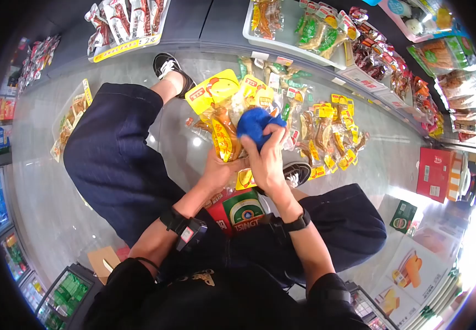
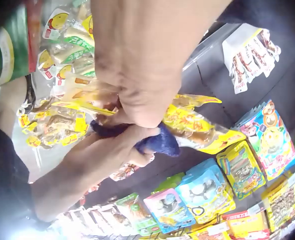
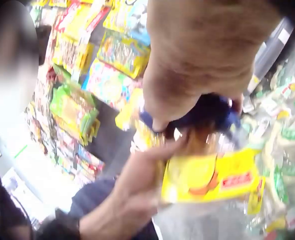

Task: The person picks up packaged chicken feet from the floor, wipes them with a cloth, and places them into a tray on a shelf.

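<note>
My left hand (image 1: 222, 169) grips a vacuum-packed snack bag (image 1: 224, 129) with a yellow header, held above the floor between the knees. Bunched in my right hand (image 1: 268, 165) is a blue cloth (image 1: 256, 124), lying over the bag's right side. In the left wrist view the cloth (image 2: 165, 142) shows under the right hand's fingers, close against the bag (image 2: 190, 125). The yellow header (image 3: 212, 177) faces the right wrist view, blurred, and the left thumb lies along the bag. Part of the bag is hidden behind cloth and hands.
Several yellow-labelled snack bags (image 1: 328, 135) and green-labelled ones (image 1: 293, 80) lie on the floor ahead and right. White trays (image 1: 298, 47) of snacks stand on the shelf in front. A red and green Tsingtao box (image 1: 243, 212) is below the forearms. Another bag pile (image 1: 73, 118) lies left.
</note>
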Tool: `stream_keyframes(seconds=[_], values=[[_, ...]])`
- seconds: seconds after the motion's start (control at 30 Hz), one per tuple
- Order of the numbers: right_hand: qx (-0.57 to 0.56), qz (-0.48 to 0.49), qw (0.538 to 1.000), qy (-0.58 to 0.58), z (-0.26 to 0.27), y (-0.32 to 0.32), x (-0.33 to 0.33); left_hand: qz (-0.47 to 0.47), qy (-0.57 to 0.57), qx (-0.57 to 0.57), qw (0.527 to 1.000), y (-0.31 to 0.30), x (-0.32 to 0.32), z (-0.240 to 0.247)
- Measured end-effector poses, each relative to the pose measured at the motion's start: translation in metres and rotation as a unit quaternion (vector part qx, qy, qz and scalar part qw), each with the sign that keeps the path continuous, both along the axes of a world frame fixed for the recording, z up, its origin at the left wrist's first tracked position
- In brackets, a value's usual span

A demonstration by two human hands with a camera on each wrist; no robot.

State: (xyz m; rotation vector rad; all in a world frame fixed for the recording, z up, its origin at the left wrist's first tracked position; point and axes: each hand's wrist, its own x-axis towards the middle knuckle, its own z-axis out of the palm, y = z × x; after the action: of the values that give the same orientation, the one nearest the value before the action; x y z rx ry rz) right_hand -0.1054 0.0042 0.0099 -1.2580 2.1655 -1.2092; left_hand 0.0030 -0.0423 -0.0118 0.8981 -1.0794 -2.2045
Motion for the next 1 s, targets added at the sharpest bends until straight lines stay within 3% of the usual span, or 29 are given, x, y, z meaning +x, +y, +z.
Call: stream_keyframes(seconds=[0.1,0.17,0.2,0.23,0.3,0.4,0.57,0.63,0.7,0.8,0.83,0.9,0.93,0.97,1.0], values=[[-0.014,-0.082,0.991,-0.107,0.009,-0.011,-0.010,-0.014,0.005,-0.001,1.000,0.004,0.005,0.004],[-0.049,-0.140,0.936,-0.320,0.019,-0.018,-0.029,-0.057,0.010,-0.002,0.998,0.004,0.006,0.004],[-0.060,-0.135,0.958,-0.245,0.019,-0.019,-0.039,-0.057,-0.019,-0.016,0.998,0.007,0.007,0.004],[-0.031,-0.099,0.964,-0.246,0.020,-0.016,-0.048,-0.055,-0.015,-0.016,0.998,0.008,0.007,-0.001],[-0.059,-0.013,0.951,-0.303,0.024,-0.010,-0.055,-0.067,0.021,-0.024,0.997,0.009,0.009,-0.011],[-0.021,-0.008,0.944,-0.331,0.036,-0.004,-0.059,-0.096,0.012,-0.037,0.995,0.010,0.011,-0.010],[-0.063,-0.127,0.960,-0.243,0.006,-0.011,-0.057,-0.135,0.010,0.002,0.991,0.011,0.010,-0.001],[-0.116,-0.223,0.917,-0.310,0.001,-0.018,-0.055,-0.123,0.029,0.039,0.991,0.012,0.009,-0.004],[-0.107,-0.276,0.829,-0.475,-0.022,-0.012,-0.073,-0.116,0.049,0.063,0.990,0.012,0.009,-0.002],[-0.182,-0.192,0.713,-0.649,-0.016,0.000,-0.082,-0.066,0.076,0.098,0.990,0.009,0.006,0.001],[-0.160,-0.234,0.743,-0.606,-0.015,0.008,-0.084,-0.027,0.082,0.112,0.990,0.006,0.005,0.001],[-0.197,-0.151,0.853,-0.460,-0.004,0.019,-0.070,-0.015,0.108,0.149,0.983,-0.006,0.006,0.001],[-0.165,-0.078,0.840,-0.512,0.015,0.027,-0.064,0.007,0.072,0.171,0.983,-0.012,0.007,-0.001],[-0.150,-0.064,0.886,-0.434,0.024,0.032,-0.046,0.028,0.036,0.194,0.980,-0.014,0.009,-0.002],[-0.011,0.070,0.993,-0.095,0.005,0.048,-0.043,0.048,0.080,0.219,0.971,-0.013,0.006,0.003]])
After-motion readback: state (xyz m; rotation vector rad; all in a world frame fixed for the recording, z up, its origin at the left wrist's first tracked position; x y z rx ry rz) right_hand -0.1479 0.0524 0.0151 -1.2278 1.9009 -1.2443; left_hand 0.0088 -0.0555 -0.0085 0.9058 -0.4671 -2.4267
